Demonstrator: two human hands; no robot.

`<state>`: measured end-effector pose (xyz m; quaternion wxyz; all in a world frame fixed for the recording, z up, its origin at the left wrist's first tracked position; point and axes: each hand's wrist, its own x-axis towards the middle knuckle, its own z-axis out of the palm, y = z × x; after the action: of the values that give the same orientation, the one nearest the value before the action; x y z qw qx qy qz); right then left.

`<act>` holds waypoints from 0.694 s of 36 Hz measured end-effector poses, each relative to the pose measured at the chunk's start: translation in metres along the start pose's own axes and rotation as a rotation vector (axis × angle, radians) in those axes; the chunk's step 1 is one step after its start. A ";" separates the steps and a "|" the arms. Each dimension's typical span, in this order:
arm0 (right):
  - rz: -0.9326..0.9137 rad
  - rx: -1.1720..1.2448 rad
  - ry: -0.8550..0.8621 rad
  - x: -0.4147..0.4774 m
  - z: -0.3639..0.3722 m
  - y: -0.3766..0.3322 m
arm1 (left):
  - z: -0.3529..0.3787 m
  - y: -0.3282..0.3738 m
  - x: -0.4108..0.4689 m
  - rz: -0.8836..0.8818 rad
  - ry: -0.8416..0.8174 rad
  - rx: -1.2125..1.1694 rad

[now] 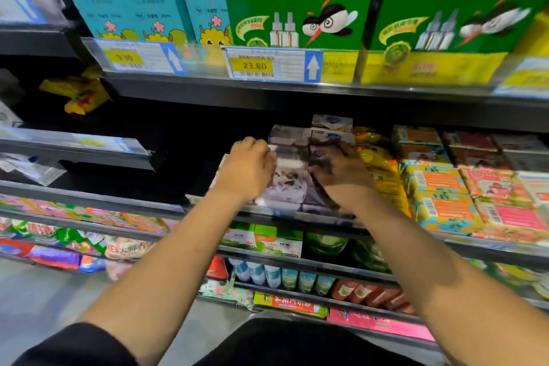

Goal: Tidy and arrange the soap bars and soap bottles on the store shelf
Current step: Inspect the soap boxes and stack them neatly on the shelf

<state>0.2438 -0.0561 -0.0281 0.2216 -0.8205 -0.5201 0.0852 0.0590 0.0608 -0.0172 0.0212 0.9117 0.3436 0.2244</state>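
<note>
Left hand (248, 166) grips, right hand (338, 175) (blurred) touches two soap-bar stacks (289, 140).

Pale lilac soap bars (289, 184); green-and-yellow boxes (297, 9).

**Room left, crowding right**

We found a dark open gap (190, 157) on the shelf (320, 218) left of the soap stack (289, 163). Yellow packs (377, 157) stood tight against its right side, and the upper shelf's edge (267, 92) hung close above.

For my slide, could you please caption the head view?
The left hand grips and blurred right hand touches a stack of pale purple soap packs on the shelf.
</note>
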 end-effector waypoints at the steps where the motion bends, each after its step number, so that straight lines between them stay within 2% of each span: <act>1: 0.012 -0.074 0.009 0.002 -0.001 0.007 | 0.009 0.007 0.002 0.045 0.020 0.021; 4: -0.078 -0.187 0.113 0.007 -0.013 0.020 | 0.038 0.025 0.002 0.083 -0.165 0.092; 6: -0.092 -0.296 -0.035 0.010 -0.025 0.027 | 0.047 0.032 -0.002 0.004 -0.207 0.054; 8: -0.119 -0.363 -0.154 0.018 -0.026 0.038 | 0.051 0.038 -0.005 -0.020 -0.179 0.054; 12: -0.092 -0.239 -0.185 0.025 -0.025 0.044 | 0.048 0.039 -0.005 -0.035 -0.159 0.034; 16: 0.047 -0.050 -0.124 0.026 -0.027 0.041 | 0.043 0.044 -0.005 -0.057 -0.250 0.043; 20: 0.126 -0.070 -0.082 0.029 -0.032 0.040 | 0.043 0.042 0.000 -0.088 -0.309 0.012; 25: 0.079 -0.007 0.093 0.022 -0.041 0.034 | 0.040 0.044 -0.002 -0.094 -0.322 -0.011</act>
<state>0.2963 -0.0605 -0.0047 0.2393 -0.8441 -0.4768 0.0539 0.1018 0.0310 -0.0451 0.0913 0.9186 0.3768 0.0761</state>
